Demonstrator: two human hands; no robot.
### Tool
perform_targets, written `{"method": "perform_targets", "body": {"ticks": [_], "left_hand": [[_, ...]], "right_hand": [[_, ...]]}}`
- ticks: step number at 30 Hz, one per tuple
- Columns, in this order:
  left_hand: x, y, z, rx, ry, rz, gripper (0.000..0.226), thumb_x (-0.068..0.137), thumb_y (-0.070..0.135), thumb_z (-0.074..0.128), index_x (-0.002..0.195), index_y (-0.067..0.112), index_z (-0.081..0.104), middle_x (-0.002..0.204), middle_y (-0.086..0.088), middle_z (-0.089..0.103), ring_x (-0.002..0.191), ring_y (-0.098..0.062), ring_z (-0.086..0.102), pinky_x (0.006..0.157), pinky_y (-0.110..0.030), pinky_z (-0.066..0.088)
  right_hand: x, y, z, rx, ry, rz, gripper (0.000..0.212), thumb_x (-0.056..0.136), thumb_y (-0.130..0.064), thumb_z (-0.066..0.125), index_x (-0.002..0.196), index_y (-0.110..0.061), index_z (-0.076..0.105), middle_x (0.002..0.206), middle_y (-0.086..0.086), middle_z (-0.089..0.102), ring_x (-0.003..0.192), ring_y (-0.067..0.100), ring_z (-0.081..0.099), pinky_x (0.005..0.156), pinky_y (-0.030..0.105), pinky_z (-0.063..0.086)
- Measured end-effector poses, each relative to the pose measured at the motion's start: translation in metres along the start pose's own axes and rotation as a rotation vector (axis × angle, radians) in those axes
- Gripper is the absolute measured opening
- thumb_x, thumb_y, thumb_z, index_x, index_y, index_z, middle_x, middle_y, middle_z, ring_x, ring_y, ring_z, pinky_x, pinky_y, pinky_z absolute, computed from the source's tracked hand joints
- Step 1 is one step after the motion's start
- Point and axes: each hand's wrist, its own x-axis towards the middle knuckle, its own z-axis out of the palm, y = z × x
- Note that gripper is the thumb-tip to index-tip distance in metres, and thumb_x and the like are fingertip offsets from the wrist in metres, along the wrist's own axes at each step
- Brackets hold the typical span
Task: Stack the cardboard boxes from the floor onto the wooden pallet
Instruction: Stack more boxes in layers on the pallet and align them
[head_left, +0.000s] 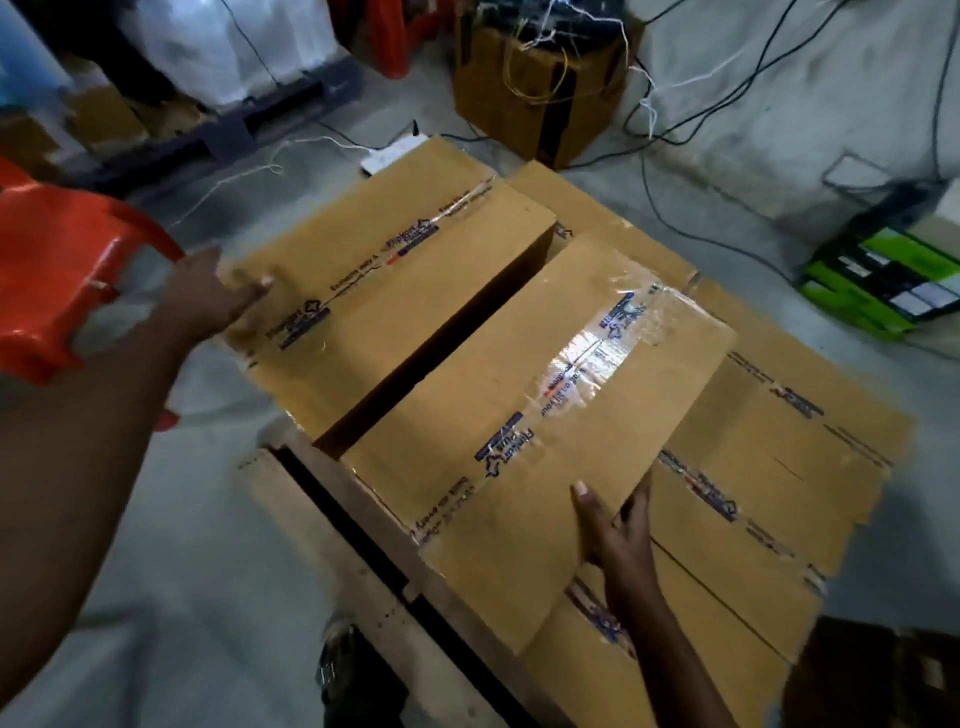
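Observation:
Taped brown cardboard boxes lie stacked on the wooden pallet (332, 525). Two long boxes form the upper layer: the left top box (395, 280) and the right top box (540, 431), with a dark gap between them. Lower boxes (769, 467) show to the right. My left hand (218, 296) holds the near left corner of the left top box, thumb lying on its top. My right hand (618, 540) grips the near right edge of the right top box, thumb on top and fingers at its side.
A red plastic chair (62, 280) stands at the left, close to my left arm. Behind the pallet sits a cardboard box with wires (540, 93), and cables run across the grey floor (727, 218). Green-and-black boxes (883, 286) lie at the right.

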Motion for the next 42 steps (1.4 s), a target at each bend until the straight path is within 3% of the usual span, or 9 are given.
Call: {"method": "perform_targets", "body": {"ticks": [4, 7, 19, 26, 28, 32, 36, 39, 42], "left_hand": [[0.041, -0.034, 0.002, 0.011, -0.196, 0.031, 0.104, 0.079, 0.084, 0.063, 0.156, 0.016, 0.042, 0.155, -0.023, 0.049, 0.136, -0.047, 0.051, 0.115, -0.056, 0.041], [0.056, -0.046, 0.002, -0.069, -0.264, 0.026, 0.109, 0.069, 0.088, 0.069, 0.153, 0.024, 0.040, 0.149, -0.019, 0.050, 0.113, -0.046, 0.062, 0.087, -0.060, 0.060], [0.061, -0.046, 0.011, -0.243, -0.301, 0.009, 0.084, 0.088, 0.047, 0.078, 0.153, 0.016, 0.034, 0.131, -0.012, 0.046, 0.106, -0.039, 0.058, 0.077, -0.060, 0.060], [0.076, -0.037, -0.016, -0.100, -0.486, 0.101, 0.082, 0.075, 0.074, 0.072, 0.116, 0.004, 0.068, 0.116, -0.021, 0.071, 0.110, -0.044, 0.067, 0.091, -0.040, 0.051], [0.072, -0.038, -0.017, -0.092, -0.351, 0.104, 0.088, 0.092, 0.073, 0.059, 0.142, 0.001, 0.055, 0.142, -0.026, 0.059, 0.131, -0.044, 0.056, 0.106, -0.044, 0.046], [0.022, -0.065, 0.014, -0.561, 0.189, -0.262, 0.098, 0.094, 0.069, 0.059, 0.161, 0.005, 0.028, 0.163, -0.017, 0.037, 0.150, -0.033, 0.037, 0.121, -0.034, 0.029], [-0.059, -0.064, 0.077, -1.014, -0.130, -0.679, 0.138, 0.062, 0.101, 0.055, 0.167, 0.029, 0.001, 0.175, -0.003, 0.011, 0.154, -0.037, 0.026, 0.109, -0.077, 0.035], [-0.109, -0.030, 0.105, -1.158, -0.240, -0.515, 0.114, 0.079, 0.084, 0.062, 0.165, 0.040, 0.001, 0.173, -0.003, 0.018, 0.149, -0.040, 0.034, 0.099, -0.075, 0.047], [-0.118, -0.006, 0.120, -1.202, -0.257, -0.473, 0.137, 0.059, 0.090, 0.074, 0.165, 0.039, 0.002, 0.172, -0.005, 0.024, 0.149, -0.037, 0.037, 0.099, -0.070, 0.050]], "right_hand": [[0.005, -0.002, 0.009, 0.008, 0.051, 0.028, 0.080, 0.095, -0.034, 0.076, 0.159, -0.051, 0.030, 0.148, -0.009, 0.058, 0.121, 0.018, 0.065, 0.075, 0.038, 0.063], [0.011, -0.006, 0.023, -0.013, 0.072, 0.030, 0.078, 0.095, -0.031, 0.075, 0.158, -0.049, 0.033, 0.141, -0.016, 0.062, 0.119, 0.017, 0.067, 0.068, 0.035, 0.064], [0.015, -0.012, 0.040, -0.003, 0.020, 0.083, 0.079, 0.097, -0.033, 0.074, 0.160, -0.051, 0.029, 0.149, -0.008, 0.057, 0.127, 0.028, 0.063, 0.077, 0.050, 0.065], [-0.012, 0.005, 0.069, -0.213, 0.231, -0.110, 0.093, 0.096, -0.070, 0.062, 0.167, -0.036, 0.012, 0.169, -0.002, 0.037, 0.150, 0.014, 0.042, 0.122, 0.047, 0.038], [-0.033, 0.018, 0.083, -0.207, 0.295, -0.063, 0.108, 0.092, -0.077, 0.060, 0.169, -0.031, 0.000, 0.174, 0.004, 0.023, 0.155, 0.017, 0.032, 0.128, 0.048, 0.029], [-0.093, 0.050, 0.115, -0.145, 0.244, -0.023, 0.110, 0.088, -0.073, 0.067, 0.167, -0.037, 0.000, 0.172, 0.003, 0.028, 0.153, 0.021, 0.037, 0.124, 0.049, 0.034], [-0.121, 0.062, 0.130, -0.336, 0.240, -0.124, 0.123, 0.079, -0.072, 0.076, 0.167, -0.039, -0.004, 0.171, -0.010, 0.022, 0.151, 0.018, 0.038, 0.123, 0.047, 0.038], [-0.122, 0.064, 0.124, -0.498, 0.188, -0.224, 0.145, 0.065, -0.079, 0.084, 0.169, -0.030, -0.004, 0.175, -0.008, 0.008, 0.159, 0.019, 0.022, 0.123, 0.053, 0.036], [-0.119, 0.063, 0.122, -0.616, 0.124, -0.190, 0.134, 0.070, -0.065, 0.089, 0.170, -0.037, 0.004, 0.175, 0.006, 0.012, 0.156, 0.027, 0.024, 0.115, 0.050, 0.042]]}}
